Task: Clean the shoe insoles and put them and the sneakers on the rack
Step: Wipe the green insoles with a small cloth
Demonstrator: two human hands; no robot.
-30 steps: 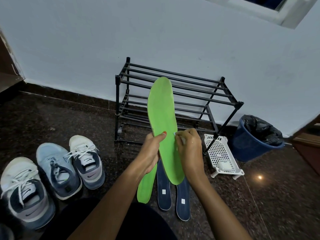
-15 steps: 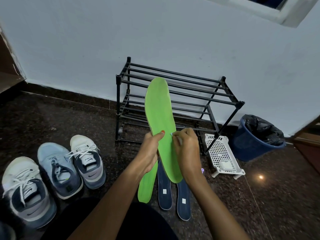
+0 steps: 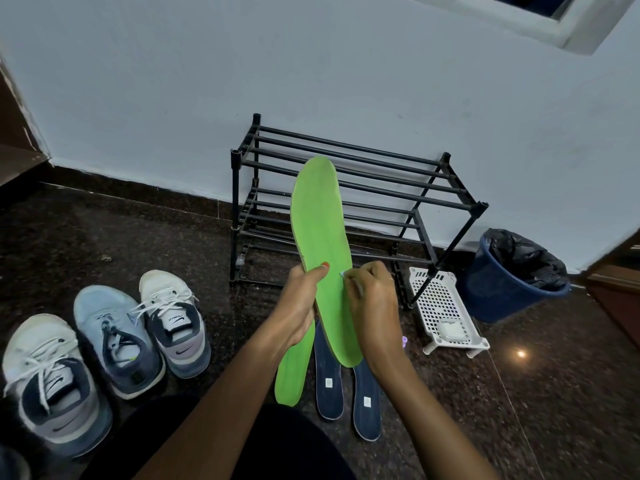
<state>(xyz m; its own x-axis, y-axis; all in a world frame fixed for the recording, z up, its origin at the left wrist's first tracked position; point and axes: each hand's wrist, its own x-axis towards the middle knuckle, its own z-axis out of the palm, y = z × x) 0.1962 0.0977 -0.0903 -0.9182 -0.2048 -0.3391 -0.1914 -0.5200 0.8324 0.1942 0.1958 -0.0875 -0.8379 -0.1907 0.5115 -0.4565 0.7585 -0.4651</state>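
Wiping down a green insole held up in front of the rack.

Three sneakers (image 3: 114, 341) stand near the floor's left edge. The left hand (image 3: 298, 306) grips the green insole (image 3: 320, 237) at its waist, thumb across the face, holding it toe-up before the rack (image 3: 346, 174), which stands at the floor's far edge by the wall. The right hand (image 3: 374, 306) has its fingers (image 3: 372, 271) curled, pinching a small pale scrap (image 3: 343, 274) to the insole's right edge; what it is I cannot tell. Below lie a second green insole (image 3: 291, 372) and two navy insoles (image 3: 329, 386), then a white basket (image 3: 446, 306) and a blue bin (image 3: 502, 289) towards the floor's right edge. The step looks like cleaning: best to brace the foam from behind so it doesn't flex, and stroke along its length.
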